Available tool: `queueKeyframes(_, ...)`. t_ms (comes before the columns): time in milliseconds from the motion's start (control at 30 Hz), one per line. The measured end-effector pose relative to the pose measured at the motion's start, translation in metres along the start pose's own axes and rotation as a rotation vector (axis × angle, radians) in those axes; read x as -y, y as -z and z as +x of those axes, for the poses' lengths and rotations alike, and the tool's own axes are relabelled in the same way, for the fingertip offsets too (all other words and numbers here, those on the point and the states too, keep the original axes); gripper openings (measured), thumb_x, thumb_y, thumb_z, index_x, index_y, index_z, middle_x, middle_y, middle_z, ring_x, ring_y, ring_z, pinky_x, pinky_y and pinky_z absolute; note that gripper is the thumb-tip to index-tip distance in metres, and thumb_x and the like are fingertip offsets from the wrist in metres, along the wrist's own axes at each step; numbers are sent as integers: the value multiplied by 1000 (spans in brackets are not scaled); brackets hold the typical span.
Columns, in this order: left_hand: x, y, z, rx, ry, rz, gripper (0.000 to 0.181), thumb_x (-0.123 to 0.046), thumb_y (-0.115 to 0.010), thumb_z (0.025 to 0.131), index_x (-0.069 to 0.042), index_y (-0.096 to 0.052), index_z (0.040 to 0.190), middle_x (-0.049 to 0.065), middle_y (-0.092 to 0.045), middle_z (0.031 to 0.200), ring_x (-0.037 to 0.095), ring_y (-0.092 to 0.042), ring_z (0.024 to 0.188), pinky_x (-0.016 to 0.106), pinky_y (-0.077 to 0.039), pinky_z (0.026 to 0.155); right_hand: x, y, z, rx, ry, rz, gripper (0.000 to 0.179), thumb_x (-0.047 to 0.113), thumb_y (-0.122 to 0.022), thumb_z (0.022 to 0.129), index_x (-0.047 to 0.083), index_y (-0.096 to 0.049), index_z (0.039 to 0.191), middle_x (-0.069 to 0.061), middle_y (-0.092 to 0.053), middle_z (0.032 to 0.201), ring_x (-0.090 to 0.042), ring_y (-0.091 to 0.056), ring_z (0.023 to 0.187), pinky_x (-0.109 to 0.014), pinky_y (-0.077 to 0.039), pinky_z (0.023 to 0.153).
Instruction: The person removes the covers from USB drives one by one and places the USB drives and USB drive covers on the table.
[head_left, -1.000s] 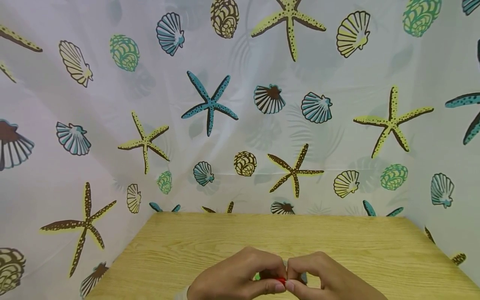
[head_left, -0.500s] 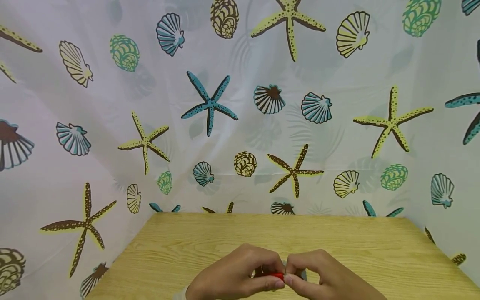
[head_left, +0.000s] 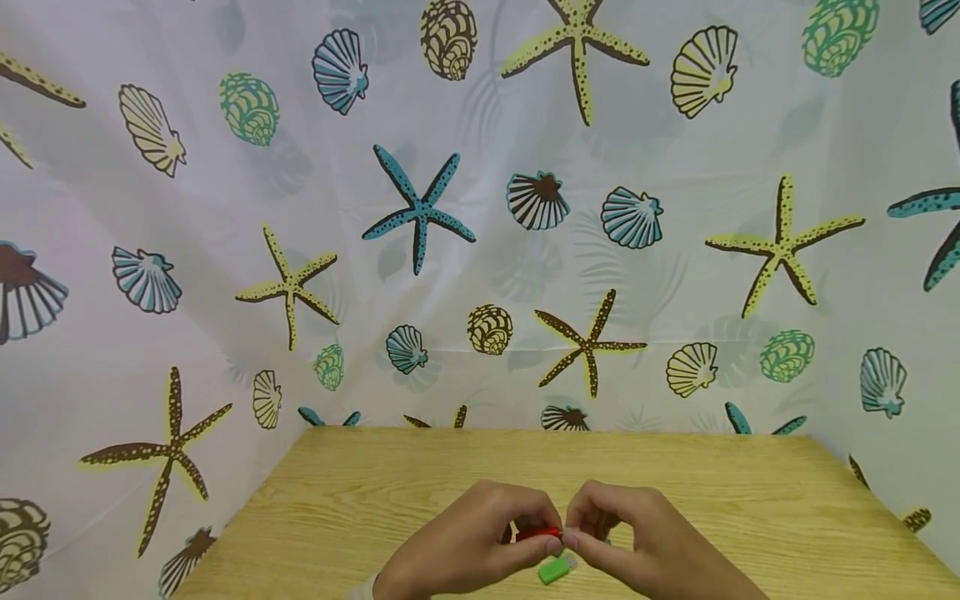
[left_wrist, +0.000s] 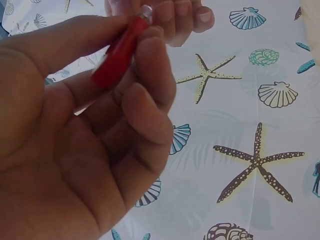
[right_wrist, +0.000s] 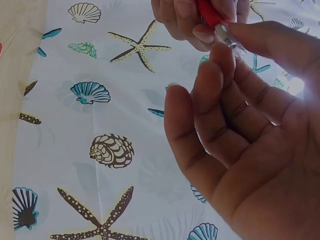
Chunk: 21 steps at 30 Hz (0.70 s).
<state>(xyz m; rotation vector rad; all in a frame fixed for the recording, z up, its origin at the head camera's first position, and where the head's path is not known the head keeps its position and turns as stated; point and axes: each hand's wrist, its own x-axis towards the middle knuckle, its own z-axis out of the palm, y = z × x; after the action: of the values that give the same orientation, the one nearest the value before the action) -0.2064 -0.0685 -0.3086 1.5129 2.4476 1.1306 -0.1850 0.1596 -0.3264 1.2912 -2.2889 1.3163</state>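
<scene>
Both hands meet low in the head view over the wooden table. My left hand [head_left: 467, 540] pinches a red USB stick [head_left: 536, 533] by its body, thumb on one side and fingers on the other. At its silvery end, the thumb and forefinger of my right hand [head_left: 647, 533] pinch the metal plug, where something clear shows at the tip. The right wrist view has this end of the red USB stick [right_wrist: 210, 14] between those fingertips, the other fingers loosely bent. Just below the hands, a green USB stick [head_left: 555, 570] with a metal plug lies on the table.
The light wood table [head_left: 420, 467] spreads around the hands. A white curtain [head_left: 480, 267] printed with starfish and shells hangs behind it and along both sides. A small bluish-grey bit of something shows past the right fingers.
Both hands have risen slightly in the head view, the red USB stick with them. More of the red body shows, and the green USB stick is now plainly visible beneath.
</scene>
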Motion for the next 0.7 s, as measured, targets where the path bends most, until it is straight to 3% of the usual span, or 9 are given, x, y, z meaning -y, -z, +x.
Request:
queueKeyframes(267,1,0,0,-31,76,46,13,-27,-59,97,-18,-68,94,-17,-60,77,-6,-53,65,17,-48,59,-4,-1,0,-30,-9,-63,11,9,-60,96,20,-60,95,11,-61,80,-1,-58,66,-24,-51,60)
queueKeyframes(433,1,1,1,-43,116,25,12,-26,-60,96,-18,-68,91,-16,-58,73,-4,-51,62,18,-48,59,-5,-1,0,-40,-12,-84,12,9,-60,96,21,-60,95,12,-60,79,-1,-58,66,-24,-50,60)
queueKeyframes(700,4,4,-1,-61,157,38,10,-22,-62,96,-15,-69,91,-16,-59,74,-3,-52,62,18,-48,59,-7,0,1,-49,-67,-83,8,13,-60,96,20,-60,95,11,-60,76,-2,-57,63,-25,-50,57)
